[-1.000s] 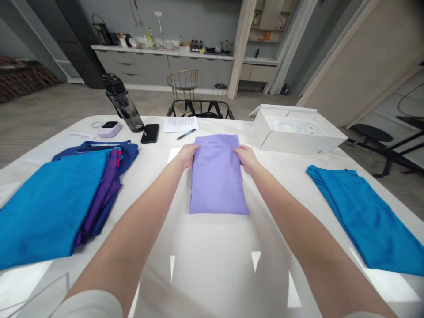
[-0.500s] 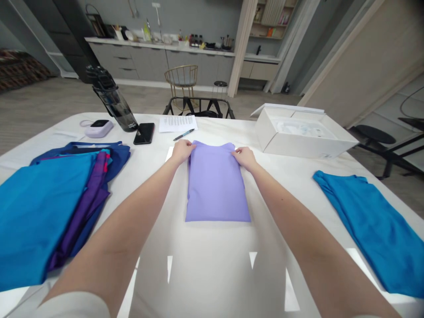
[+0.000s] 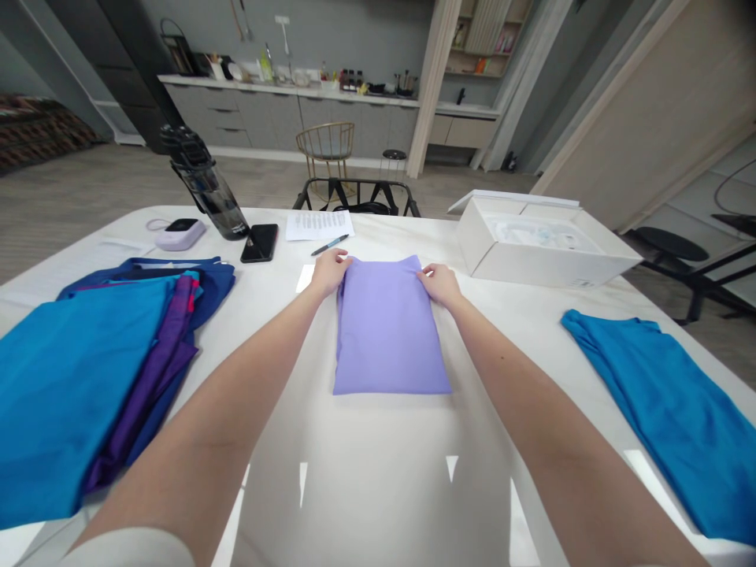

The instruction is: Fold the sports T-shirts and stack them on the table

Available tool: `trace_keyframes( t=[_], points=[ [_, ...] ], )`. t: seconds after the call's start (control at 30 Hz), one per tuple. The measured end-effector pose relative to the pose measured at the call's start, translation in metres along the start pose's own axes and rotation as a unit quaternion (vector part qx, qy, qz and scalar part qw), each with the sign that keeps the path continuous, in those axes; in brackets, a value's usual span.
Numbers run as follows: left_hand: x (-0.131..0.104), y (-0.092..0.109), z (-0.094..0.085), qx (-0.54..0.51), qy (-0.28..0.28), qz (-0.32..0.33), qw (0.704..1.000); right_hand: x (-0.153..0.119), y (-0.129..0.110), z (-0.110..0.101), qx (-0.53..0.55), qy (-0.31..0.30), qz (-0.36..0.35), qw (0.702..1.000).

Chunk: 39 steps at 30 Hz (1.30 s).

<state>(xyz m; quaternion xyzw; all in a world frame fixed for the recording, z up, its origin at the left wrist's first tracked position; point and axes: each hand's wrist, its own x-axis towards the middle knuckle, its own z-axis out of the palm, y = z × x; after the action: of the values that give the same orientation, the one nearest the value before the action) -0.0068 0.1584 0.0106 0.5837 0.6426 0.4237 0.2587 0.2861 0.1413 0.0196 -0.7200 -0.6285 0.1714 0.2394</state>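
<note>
A lavender garment [image 3: 390, 331], folded into a neat rectangle, lies flat on the white table [image 3: 378, 472] in front of me. My left hand [image 3: 331, 270] pinches its far left corner between thumb and fingers. At the far right corner, my right hand [image 3: 439, 283] grips the cloth the same way. Between the hands the far edge dips slightly. What kind of garment it is, the folds do not show.
To the left lies a pile of blue and purple clothes [image 3: 88, 354]; on the right, a folded blue garment [image 3: 661, 402]. Farther back stand a tilted-looking bottle [image 3: 213, 189], a phone [image 3: 260, 242], a pen [image 3: 329, 245], a printed paper [image 3: 319, 225] and an open white box [image 3: 531, 256].
Both hands keep their hold on the lavender garment's far corners. The far edge now dips more between them, its right corner standing out more sharply. The whole view has shifted slightly.
</note>
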Motion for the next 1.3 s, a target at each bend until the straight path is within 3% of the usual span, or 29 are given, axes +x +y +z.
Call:
trace_keyframes(
  t=[0.17,0.3,0.43,0.53,0.63,0.73,0.87,1.0,1.17,1.3],
  points=[
    [-0.032,0.001,-0.010,-0.006,0.022,0.075,0.997,-0.019,0.005,-0.009,0.023,0.058,-0.071,0.996],
    [-0.073,0.012,-0.024,0.072,-0.041,0.189,0.978,-0.052,0.006,-0.020,0.017,0.025,-0.160,0.987],
    [-0.125,0.026,-0.021,0.200,-0.118,0.280,0.932,-0.107,-0.003,-0.017,-0.048,0.005,-0.248,0.968],
    [-0.166,0.035,-0.010,0.286,-0.150,0.276,0.905,-0.151,-0.013,-0.005,-0.100,-0.020,-0.282,0.954],
    [-0.196,0.036,-0.004,0.338,-0.178,0.239,0.893,-0.182,-0.014,0.004,-0.139,-0.071,-0.262,0.952],
    [-0.210,0.035,-0.011,0.361,-0.179,0.220,0.889,-0.196,-0.005,-0.001,-0.172,-0.104,-0.227,0.953],
    [-0.222,0.042,-0.021,0.376,-0.170,0.223,0.883,-0.209,0.002,-0.013,-0.203,-0.096,-0.202,0.953],
    [-0.244,0.052,-0.012,0.335,-0.196,0.258,0.885,-0.231,-0.007,-0.007,-0.189,-0.091,-0.237,0.949],
    [-0.263,0.039,-0.006,0.315,-0.230,0.253,0.886,-0.252,-0.006,0.001,-0.182,-0.116,-0.241,0.946],
    [-0.259,0.028,-0.023,0.292,-0.265,0.257,0.882,-0.253,0.007,-0.013,-0.178,-0.129,-0.212,0.952]
  ],
)
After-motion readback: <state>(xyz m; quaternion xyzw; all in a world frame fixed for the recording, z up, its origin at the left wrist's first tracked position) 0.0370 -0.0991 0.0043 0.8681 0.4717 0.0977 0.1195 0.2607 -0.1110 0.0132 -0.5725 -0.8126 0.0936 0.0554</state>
